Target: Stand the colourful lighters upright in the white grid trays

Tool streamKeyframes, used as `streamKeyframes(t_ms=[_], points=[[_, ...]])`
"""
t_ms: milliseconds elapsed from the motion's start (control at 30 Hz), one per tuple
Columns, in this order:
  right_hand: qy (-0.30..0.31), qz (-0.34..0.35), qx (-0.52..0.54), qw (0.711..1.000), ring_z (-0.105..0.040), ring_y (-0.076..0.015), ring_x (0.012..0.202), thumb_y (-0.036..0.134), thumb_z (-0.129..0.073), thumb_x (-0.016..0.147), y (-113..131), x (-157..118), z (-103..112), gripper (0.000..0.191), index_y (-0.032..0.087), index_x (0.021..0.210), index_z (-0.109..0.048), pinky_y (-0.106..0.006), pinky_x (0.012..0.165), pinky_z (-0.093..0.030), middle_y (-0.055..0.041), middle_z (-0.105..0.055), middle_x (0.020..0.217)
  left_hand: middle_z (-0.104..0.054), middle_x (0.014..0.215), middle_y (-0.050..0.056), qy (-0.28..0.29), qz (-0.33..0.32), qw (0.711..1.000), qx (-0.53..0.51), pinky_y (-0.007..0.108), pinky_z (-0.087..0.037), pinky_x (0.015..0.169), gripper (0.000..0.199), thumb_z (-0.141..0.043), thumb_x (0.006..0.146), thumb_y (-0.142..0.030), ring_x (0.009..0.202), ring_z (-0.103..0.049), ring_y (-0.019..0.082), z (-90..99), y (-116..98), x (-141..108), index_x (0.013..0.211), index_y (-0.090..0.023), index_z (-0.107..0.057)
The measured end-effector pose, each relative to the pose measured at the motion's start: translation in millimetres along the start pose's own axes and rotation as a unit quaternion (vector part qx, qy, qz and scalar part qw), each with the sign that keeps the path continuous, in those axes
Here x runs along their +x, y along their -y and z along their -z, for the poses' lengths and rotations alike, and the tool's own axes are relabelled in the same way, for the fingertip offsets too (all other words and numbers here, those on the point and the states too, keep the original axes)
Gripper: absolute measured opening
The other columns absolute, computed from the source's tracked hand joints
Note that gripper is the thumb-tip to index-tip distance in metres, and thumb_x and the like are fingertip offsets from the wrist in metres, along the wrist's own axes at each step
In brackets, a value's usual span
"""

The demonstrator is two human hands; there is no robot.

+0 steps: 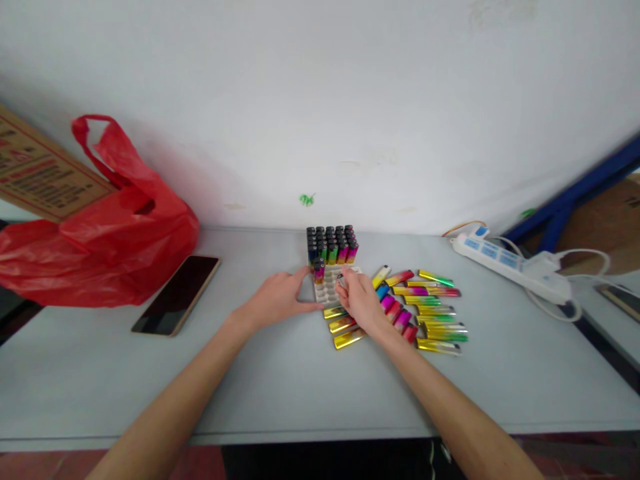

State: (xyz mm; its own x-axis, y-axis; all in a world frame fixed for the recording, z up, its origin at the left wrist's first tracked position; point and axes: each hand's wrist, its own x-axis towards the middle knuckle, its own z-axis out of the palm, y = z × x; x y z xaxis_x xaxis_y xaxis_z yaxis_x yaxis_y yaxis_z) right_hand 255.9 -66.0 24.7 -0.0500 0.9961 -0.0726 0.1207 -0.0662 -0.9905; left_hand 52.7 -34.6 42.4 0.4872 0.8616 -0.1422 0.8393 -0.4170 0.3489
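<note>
A pale tray with round hollows (325, 295) lies on the table between my hands. My left hand (283, 297) is at its left side, thumb and fingers apart, steadying the edge. My right hand (361, 301) is over the tray's right part, its fingers pinched on a lighter (341, 278) of which only the dark top shows. A purple lighter (319, 272) stands upright in the tray's back left corner. Behind it stands a block of upright lighters (332, 245) with black tops. Many shiny lighters (434, 310) in gold, green, pink and red lie to the right, partly beneath my right forearm.
On the left are a red plastic bag (130, 233), a cardboard box (45, 170) and a dark-screened phone (176, 295). A white power strip (510, 265) with cables lies at the right, near a blue metal frame (575, 190). A white wall (320, 120) rises behind the table.
</note>
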Motion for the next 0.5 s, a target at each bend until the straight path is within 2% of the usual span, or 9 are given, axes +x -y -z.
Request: streamKeyframes(t_ms=[133, 333, 433, 500], points=[[-0.016, -0.013, 0.021, 1.0, -0.031, -0.0109, 0.042, 0.075, -0.041, 0.099, -2.0, 1.6, 1.0, 0.063, 0.028, 0.057, -0.034, -0.028, 0.045, -0.024, 0.006, -0.034, 0.045, -0.069, 0.076, 0.001, -0.007, 0.004, 1.0, 0.007, 0.031, -0.037, 0.061, 0.077, -0.065, 0.087, -0.077, 0.067, -0.065, 0.025, -1.5, 0.8, -0.1, 0.137, -0.019, -0.057], [-0.019, 0.035, -0.044, 0.998, -0.035, -0.0129, 0.048, 0.058, -0.037, 0.103, -6.3, 2.2, 6.4, 0.053, 0.028, 0.061, -0.038, -0.029, 0.05, -0.026, 0.0046, -0.039, 0.051, -0.07, 0.076, 0.001, 0.005, 0.003, 1.0, 0.005, 0.032, -0.037, 0.06, 0.074, -0.067, 0.087, -0.074, 0.067, -0.066, 0.025, -1.8, 3.5, 0.5, 0.136, -0.02, -0.058], [0.001, 0.04, -0.09, 0.995, -0.042, -0.0143, 0.052, 0.062, -0.032, 0.106, -1.7, -0.2, 8.0, 0.06, 0.026, 0.059, -0.039, -0.03, 0.056, -0.03, 0.0027, -0.044, 0.053, -0.07, 0.077, 0.0, 0.009, 0.006, 1.0, 0.005, 0.032, -0.036, 0.059, 0.074, -0.067, 0.087, -0.074, 0.067, -0.066, 0.024, -1.6, 3.1, 0.9, 0.137, -0.02, -0.057], [0.02, 0.053, -0.105, 0.993, -0.05, -0.0161, 0.059, 0.066, -0.027, 0.109, 4.1, -2.7, 9.4, 0.066, 0.024, 0.062, -0.047, -0.031, 0.061, -0.035, 0.0008, -0.051, 0.058, -0.07, 0.077, 0.0, 0.007, 0.007, 1.0, 0.005, 0.031, -0.036, 0.059, 0.074, -0.067, 0.088, -0.074, 0.067, -0.066, 0.024, -2.4, 3.5, 1.2, 0.138, -0.02, -0.057]])
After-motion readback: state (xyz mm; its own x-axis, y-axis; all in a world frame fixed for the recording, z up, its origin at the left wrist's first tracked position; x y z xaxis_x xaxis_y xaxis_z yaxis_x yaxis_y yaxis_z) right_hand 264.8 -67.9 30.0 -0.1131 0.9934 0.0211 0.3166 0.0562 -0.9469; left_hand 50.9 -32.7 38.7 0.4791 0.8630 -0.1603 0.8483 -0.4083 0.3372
